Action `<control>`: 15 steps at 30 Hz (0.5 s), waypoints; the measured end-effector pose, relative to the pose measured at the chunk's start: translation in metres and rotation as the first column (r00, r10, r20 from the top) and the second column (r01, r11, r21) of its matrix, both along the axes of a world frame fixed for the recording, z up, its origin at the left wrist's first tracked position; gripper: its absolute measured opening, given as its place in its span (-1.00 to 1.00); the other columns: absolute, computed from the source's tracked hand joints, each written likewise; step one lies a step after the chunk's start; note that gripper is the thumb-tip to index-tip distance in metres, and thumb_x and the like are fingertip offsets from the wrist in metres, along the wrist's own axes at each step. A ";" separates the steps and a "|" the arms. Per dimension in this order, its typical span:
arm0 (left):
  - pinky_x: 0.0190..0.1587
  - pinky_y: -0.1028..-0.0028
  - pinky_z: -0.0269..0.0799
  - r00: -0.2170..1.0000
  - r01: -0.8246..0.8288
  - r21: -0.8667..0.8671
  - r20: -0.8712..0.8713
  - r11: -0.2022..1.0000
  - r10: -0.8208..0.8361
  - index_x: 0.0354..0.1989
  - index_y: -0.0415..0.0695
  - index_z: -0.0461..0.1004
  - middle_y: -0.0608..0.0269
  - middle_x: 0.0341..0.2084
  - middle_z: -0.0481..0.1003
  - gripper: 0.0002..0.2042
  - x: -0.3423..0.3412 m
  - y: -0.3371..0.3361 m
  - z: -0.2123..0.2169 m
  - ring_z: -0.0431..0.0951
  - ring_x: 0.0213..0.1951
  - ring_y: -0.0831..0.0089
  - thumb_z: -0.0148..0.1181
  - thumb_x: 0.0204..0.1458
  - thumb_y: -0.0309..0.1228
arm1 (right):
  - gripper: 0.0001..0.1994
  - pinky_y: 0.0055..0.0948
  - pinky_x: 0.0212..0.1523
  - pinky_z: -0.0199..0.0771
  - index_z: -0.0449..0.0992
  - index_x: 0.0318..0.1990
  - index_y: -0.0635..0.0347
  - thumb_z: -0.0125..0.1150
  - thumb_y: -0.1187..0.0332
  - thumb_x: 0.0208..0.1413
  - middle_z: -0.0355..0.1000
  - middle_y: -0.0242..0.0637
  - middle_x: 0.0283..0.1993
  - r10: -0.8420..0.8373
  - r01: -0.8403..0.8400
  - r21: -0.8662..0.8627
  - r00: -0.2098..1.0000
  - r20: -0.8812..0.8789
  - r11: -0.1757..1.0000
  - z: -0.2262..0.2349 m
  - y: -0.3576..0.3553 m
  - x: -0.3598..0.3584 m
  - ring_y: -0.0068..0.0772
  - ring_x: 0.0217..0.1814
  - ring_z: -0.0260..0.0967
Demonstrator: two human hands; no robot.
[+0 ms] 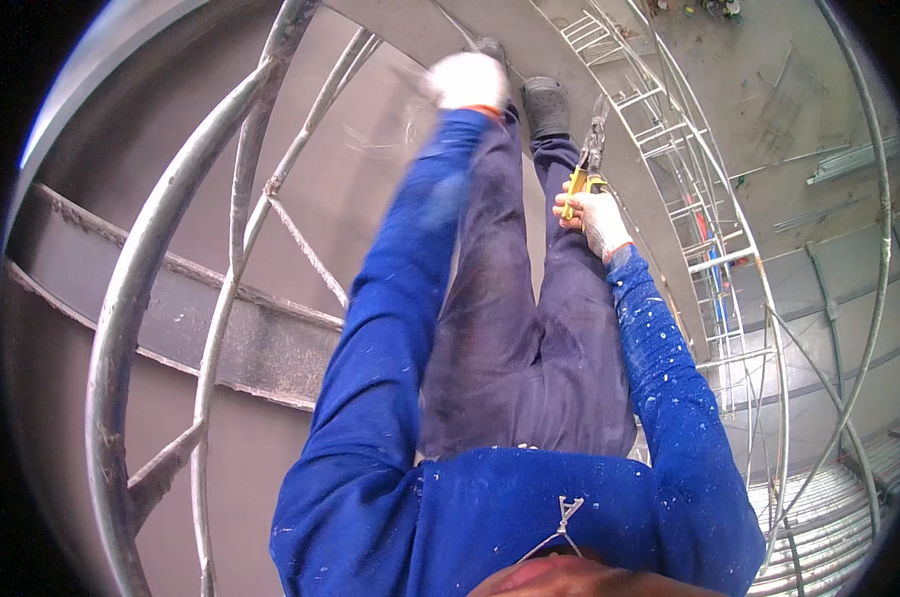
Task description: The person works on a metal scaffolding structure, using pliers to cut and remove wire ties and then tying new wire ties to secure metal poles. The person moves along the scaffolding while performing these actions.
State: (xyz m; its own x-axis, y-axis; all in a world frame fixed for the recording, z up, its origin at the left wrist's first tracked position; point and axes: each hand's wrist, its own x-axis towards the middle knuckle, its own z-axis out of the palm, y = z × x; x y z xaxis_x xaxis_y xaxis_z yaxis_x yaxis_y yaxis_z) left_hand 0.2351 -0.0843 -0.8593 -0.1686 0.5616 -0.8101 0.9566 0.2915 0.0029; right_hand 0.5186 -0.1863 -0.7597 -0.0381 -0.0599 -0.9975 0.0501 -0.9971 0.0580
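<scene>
My right hand [601, 221], in a white glove with an orange cuff, is closed around the yellow handles of a pair of tin snips [591, 157]. Their worn metal jaws point away from me, beside my right leg. Farther forward, my left hand [468, 82] is stretched out over the grey surface near my left shoe. It also wears a white glove with an orange cuff. Motion smears its fingers, so whether it holds anything is not visible. Faint blurred streaks show just to its left.
Scaffold tubes [121, 328] rise close on my left, in front of a grey steel beam [221, 333]. My shoes [546, 107] stand on a narrow grey platform. Along its right side runs a ladder-like metal frame [684, 189]. Far below lies a floor with metal lengths [853, 162].
</scene>
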 end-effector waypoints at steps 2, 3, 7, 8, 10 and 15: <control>0.01 0.04 0.58 0.990 -0.068 -0.132 0.112 0.989 0.083 -0.13 -0.05 0.74 0.05 -0.13 0.69 -0.71 0.061 -0.034 -0.023 0.70 -0.04 0.05 0.10 0.14 -0.29 | -0.61 -0.42 -0.37 0.62 0.50 0.05 0.28 0.40 0.41 0.06 0.60 -0.19 -0.20 -0.005 0.005 0.013 1.000 -0.023 1.000 0.015 0.004 -0.002 -0.35 -0.28 0.62; 0.00 0.06 0.58 0.984 -0.137 -0.161 0.093 0.977 0.153 -0.14 -0.06 0.74 0.04 -0.14 0.69 -0.71 0.065 -0.023 -0.033 0.70 -0.05 0.06 0.10 0.14 -0.30 | -0.60 -0.41 -0.37 0.63 0.50 0.06 0.28 0.40 0.42 0.06 0.60 -0.17 -0.20 0.012 -0.010 0.043 0.999 -0.051 0.999 0.007 0.017 -0.002 -0.34 -0.28 0.62; -0.25 0.06 0.58 0.995 -0.046 0.148 0.090 0.988 0.033 -0.25 -0.02 0.75 0.08 -0.22 0.71 -0.75 0.030 -0.019 -0.031 0.73 -0.22 0.10 0.12 0.07 -0.30 | -0.59 -0.33 -0.27 0.67 0.48 0.14 0.33 0.27 0.42 0.13 0.62 -0.12 -0.12 -0.065 0.079 0.091 0.986 -0.151 0.993 0.012 0.023 0.009 -0.24 -0.22 0.65; -0.30 0.07 0.57 0.997 0.032 0.192 0.064 0.981 -0.045 -0.31 -0.01 0.74 0.09 -0.29 0.70 -0.77 0.016 -0.017 -0.015 0.72 -0.29 0.09 0.13 0.05 -0.30 | -0.59 -0.31 -0.19 0.67 0.47 0.16 0.32 0.25 0.42 0.16 0.61 -0.10 -0.09 -0.039 0.058 0.142 0.991 -0.129 0.988 0.011 0.021 0.009 -0.24 -0.18 0.64; -0.34 0.10 0.54 0.991 0.129 0.271 -0.012 0.954 -0.131 -0.35 -0.03 0.71 0.13 -0.40 0.67 -0.80 -0.004 -0.011 0.017 0.69 -0.38 0.08 0.15 0.02 -0.31 | -0.58 -0.26 -0.14 0.68 0.44 0.20 0.29 0.24 0.41 0.18 0.60 -0.10 -0.05 -0.072 0.087 0.113 0.989 -0.128 0.990 0.004 0.016 0.025 -0.20 -0.10 0.63; -0.02 0.24 0.41 0.892 0.184 0.534 0.262 0.825 -0.368 -0.10 -0.14 0.52 0.11 -0.20 0.53 -0.72 -0.031 -0.061 0.109 0.55 -0.12 0.18 0.19 0.00 -0.36 | -0.60 -0.17 -0.21 0.72 0.40 0.19 0.27 0.14 0.44 0.19 0.54 -0.04 -0.01 -0.099 0.103 0.039 0.991 -0.095 0.994 0.015 0.001 0.026 -0.09 -0.11 0.62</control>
State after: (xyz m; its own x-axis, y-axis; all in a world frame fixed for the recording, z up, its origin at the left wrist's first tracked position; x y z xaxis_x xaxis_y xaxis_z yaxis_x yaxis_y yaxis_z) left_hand 0.2037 -0.1453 -0.7505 0.2873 0.8724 -0.3955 0.9056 -0.1128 0.4088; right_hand 0.5444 -0.1850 -0.7449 -0.1347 -0.0074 -0.9909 -0.0478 -0.9988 0.0139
